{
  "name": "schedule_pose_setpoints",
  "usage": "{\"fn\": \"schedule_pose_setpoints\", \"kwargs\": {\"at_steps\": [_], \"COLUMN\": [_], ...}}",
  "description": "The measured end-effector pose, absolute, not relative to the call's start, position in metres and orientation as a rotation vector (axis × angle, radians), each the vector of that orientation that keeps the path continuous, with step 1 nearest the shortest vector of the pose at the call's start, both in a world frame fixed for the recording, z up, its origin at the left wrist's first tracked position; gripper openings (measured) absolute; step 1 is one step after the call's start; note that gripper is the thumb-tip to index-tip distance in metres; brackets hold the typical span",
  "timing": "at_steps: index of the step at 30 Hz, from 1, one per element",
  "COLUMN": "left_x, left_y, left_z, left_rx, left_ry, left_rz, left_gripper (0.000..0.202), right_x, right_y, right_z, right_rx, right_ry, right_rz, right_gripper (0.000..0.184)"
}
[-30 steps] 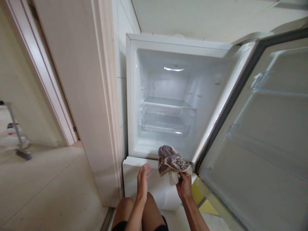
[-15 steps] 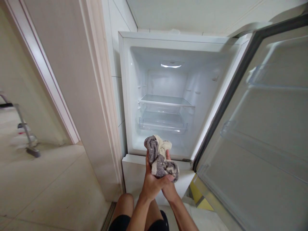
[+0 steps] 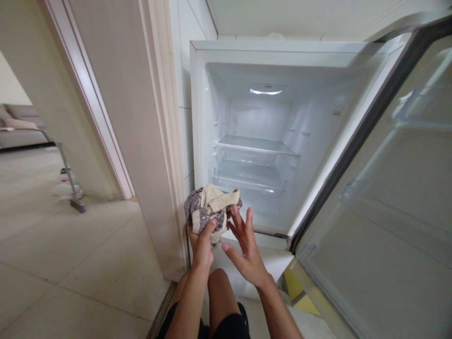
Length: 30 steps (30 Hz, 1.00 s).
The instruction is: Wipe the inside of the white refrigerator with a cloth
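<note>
The cloth point(image 3: 216, 201), a bundle of mottled brown and cream fabric, now rests in the left hand point(image 3: 202, 249) alone; half a second ago both hands cup it together. The left hand grips it from below, with the thumb pressed across the near side of the folds. The right hand point(image 3: 249, 258) is spread, its fingertips at the right edge of the bundle; whether they touch the fabric cannot be determined from here. The left hand therefore appears to carry the load, leaving the right hand largely free. The cloth is positioned above the knees point(image 3: 221, 287), in front of the lower left corner of the fridge point(image 3: 259, 117). The fridge door point(image 3: 399, 188) is swung wide to the right. Inside, a glass shelf point(image 3: 257, 144) sits above a clear drawer point(image 3: 247, 179), beneath the lamp point(image 3: 266, 89).
</note>
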<state>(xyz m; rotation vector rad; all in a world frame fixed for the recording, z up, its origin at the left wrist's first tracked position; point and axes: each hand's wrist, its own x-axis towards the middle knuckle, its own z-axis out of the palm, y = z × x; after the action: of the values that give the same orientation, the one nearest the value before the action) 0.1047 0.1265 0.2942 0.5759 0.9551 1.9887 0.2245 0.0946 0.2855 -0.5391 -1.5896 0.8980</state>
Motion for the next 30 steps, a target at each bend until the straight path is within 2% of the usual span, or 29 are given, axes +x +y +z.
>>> {"fn": "schedule_pose_setpoints", "kwargs": {"at_steps": [3, 7, 11, 14, 21, 30], "left_x": [0.093, 0.079, 0.079, 0.085, 0.073, 0.058], "left_y": [0.134, 0.134, 0.126, 0.120, 0.121, 0.176], "left_z": [0.294, 0.297, 0.301, 0.300, 0.305, 0.379], "left_rx": [0.737, 1.364, 2.045, 2.298, 2.239, 2.298], "left_ry": [1.143, 1.406, 1.502, 1.459, 1.512, 1.622], "left_rz": [2.085, 2.107, 1.957, 1.893, 1.840, 2.052], "left_gripper": [0.061, 0.071, 0.070, 0.067, 0.085, 0.083], "right_x": [0.236, 0.246, 0.239, 0.228, 0.240, 0.304], "right_y": [0.092, 0.092, 0.095, 0.099, 0.099, 0.129], "right_z": [0.285, 0.279, 0.273, 0.270, 0.256, 0.196], "right_rx": [-0.593, -0.619, -0.637, -0.648, -0.689, -1.005], "right_ry": [-1.446, -1.292, -1.254, -1.258, -1.196, -0.718], "right_rz": [0.881, 0.893, 0.964, 0.989, 1.006, 1.061], "right_gripper": [0.090, 0.086, 0.085, 0.081, 0.077, 0.071]}}
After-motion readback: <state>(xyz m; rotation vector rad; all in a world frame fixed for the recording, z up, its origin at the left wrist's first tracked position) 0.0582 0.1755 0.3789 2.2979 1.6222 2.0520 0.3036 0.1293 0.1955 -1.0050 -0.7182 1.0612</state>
